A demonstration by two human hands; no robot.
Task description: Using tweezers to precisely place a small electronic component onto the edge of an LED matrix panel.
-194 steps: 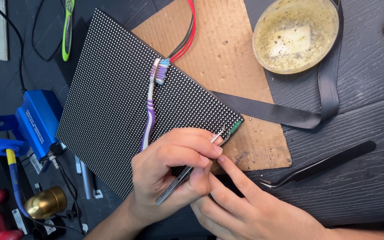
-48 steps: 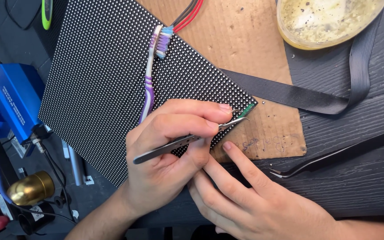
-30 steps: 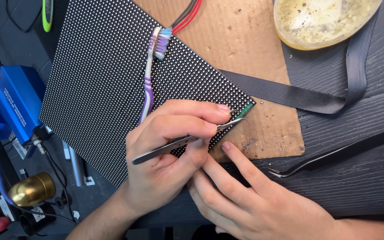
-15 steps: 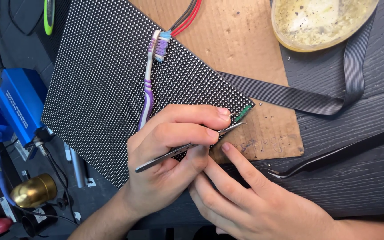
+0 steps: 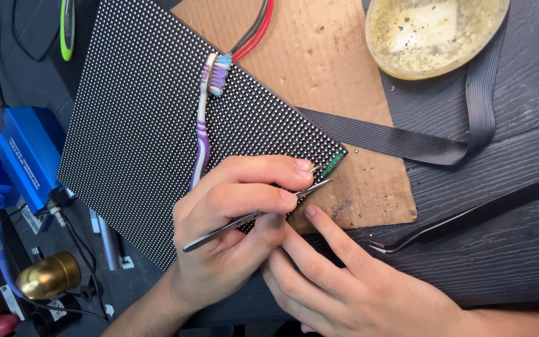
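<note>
The left hand (image 5: 232, 231) is closed around a pair of slim metal tweezers (image 5: 254, 215), whose tips touch the near corner of the dotted LED panel (image 5: 157, 131) just beyond the fingertips. The right hand (image 5: 350, 284) grips nothing; its fingers are loosely extended, with the index finger pressed beside the tweezer tips on the cardboard sheet (image 5: 344, 93). That steadying finger likely matters most for doing this well, since it keeps the tips from sliding across neighbouring dots, and a light pinch seems wise.
</note>
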